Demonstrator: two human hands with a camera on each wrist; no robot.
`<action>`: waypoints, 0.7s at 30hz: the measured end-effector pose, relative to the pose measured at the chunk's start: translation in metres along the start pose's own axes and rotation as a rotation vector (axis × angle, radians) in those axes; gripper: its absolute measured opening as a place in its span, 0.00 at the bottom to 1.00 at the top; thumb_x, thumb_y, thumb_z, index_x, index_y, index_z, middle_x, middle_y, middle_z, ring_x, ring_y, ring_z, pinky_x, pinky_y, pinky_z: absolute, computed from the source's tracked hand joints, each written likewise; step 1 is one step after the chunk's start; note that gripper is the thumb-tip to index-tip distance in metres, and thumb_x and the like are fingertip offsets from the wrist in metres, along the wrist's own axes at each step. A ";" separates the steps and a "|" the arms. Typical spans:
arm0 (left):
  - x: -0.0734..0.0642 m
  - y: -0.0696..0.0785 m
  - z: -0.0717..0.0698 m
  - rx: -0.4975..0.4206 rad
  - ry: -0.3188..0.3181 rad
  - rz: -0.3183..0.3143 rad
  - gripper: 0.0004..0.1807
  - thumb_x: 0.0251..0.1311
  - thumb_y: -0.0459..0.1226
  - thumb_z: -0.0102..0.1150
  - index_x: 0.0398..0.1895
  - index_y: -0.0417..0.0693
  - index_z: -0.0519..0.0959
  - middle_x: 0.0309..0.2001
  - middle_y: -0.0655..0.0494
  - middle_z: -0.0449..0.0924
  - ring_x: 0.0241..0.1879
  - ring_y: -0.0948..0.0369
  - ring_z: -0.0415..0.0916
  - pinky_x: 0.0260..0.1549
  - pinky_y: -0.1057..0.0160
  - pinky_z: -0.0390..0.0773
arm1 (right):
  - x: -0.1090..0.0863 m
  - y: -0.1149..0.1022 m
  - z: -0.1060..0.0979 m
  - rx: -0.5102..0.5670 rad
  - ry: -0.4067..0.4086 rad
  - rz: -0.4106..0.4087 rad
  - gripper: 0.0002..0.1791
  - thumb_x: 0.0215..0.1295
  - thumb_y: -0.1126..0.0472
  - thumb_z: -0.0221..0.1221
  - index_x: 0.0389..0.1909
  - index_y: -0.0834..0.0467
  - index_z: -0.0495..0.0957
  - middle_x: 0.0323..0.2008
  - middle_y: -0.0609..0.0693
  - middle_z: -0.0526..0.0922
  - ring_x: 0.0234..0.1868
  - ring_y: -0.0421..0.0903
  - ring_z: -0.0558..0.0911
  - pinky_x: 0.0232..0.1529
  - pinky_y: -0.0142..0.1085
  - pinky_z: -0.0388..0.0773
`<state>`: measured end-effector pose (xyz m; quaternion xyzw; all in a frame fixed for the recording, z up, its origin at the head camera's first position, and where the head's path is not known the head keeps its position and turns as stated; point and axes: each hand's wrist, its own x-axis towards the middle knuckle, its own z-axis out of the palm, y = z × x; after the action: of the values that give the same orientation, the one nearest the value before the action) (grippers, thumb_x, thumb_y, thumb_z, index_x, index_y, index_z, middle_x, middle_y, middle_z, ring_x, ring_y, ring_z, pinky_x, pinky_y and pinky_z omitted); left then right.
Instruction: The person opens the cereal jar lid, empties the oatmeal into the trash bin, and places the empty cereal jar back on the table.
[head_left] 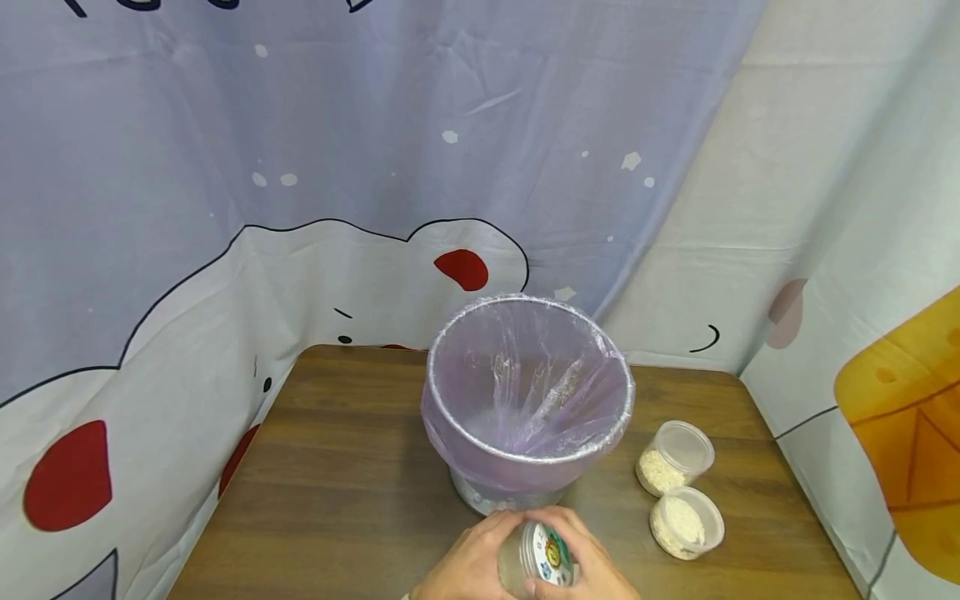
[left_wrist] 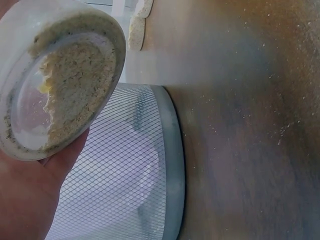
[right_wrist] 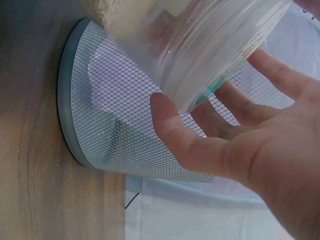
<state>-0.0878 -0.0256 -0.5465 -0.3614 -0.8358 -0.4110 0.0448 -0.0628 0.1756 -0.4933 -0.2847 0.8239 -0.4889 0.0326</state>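
At the bottom of the head view, both hands hold a clear plastic jar (head_left: 512, 560) tilted on its side, close in front of a bin. My left hand (head_left: 467, 565) grips the body of the jar. The fingers and thumb of my right hand (head_left: 596, 567) are curled round its lid (head_left: 553, 553), which has a white and green printed top. In the left wrist view, pale crumbly stuff (left_wrist: 82, 82) lies against the jar's base. The right wrist view shows the lid's ridged rim (right_wrist: 215, 55) between thumb and fingers.
Just beyond the hands stands the wire mesh bin (right_wrist: 135, 100), lined with a purple plastic bag (head_left: 491, 471). Two clear tubs, one farther back (head_left: 663, 467) and one nearer (head_left: 678, 533), hold pale flakes on the right of the wooden table (head_left: 337, 500). Printed cloth (head_left: 337, 150) hangs behind.
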 end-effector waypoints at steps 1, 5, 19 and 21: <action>0.000 -0.001 0.001 -0.009 -0.003 0.005 0.47 0.35 0.62 0.67 0.62 0.62 0.62 0.53 0.67 0.69 0.49 0.67 0.71 0.46 0.64 0.75 | 0.000 0.001 0.000 -0.001 -0.004 0.009 0.37 0.50 0.56 0.65 0.63 0.54 0.63 0.57 0.52 0.67 0.53 0.43 0.69 0.43 0.34 0.73; 0.001 -0.001 0.004 -0.022 0.004 0.046 0.46 0.37 0.60 0.67 0.63 0.59 0.62 0.53 0.65 0.70 0.50 0.67 0.70 0.46 0.64 0.75 | -0.002 0.001 -0.001 -0.007 -0.011 0.054 0.39 0.49 0.56 0.65 0.65 0.51 0.61 0.58 0.53 0.65 0.54 0.44 0.69 0.43 0.34 0.73; 0.003 0.000 0.006 0.183 0.073 0.089 0.49 0.36 0.69 0.60 0.59 0.48 0.66 0.51 0.60 0.72 0.50 0.63 0.71 0.49 0.58 0.75 | 0.000 -0.008 0.004 -0.008 0.048 0.402 0.40 0.57 0.48 0.60 0.65 0.62 0.57 0.57 0.64 0.64 0.54 0.63 0.68 0.46 0.58 0.71; 0.003 0.000 0.007 0.220 0.113 0.115 0.50 0.36 0.69 0.59 0.58 0.46 0.67 0.50 0.59 0.73 0.49 0.63 0.72 0.49 0.60 0.74 | 0.001 -0.008 0.004 -0.002 0.046 0.437 0.39 0.59 0.47 0.58 0.64 0.62 0.57 0.56 0.65 0.65 0.53 0.62 0.69 0.45 0.59 0.71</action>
<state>-0.0886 -0.0183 -0.5499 -0.3780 -0.8497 -0.3333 0.1549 -0.0588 0.1695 -0.4886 -0.0883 0.8670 -0.4759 0.1187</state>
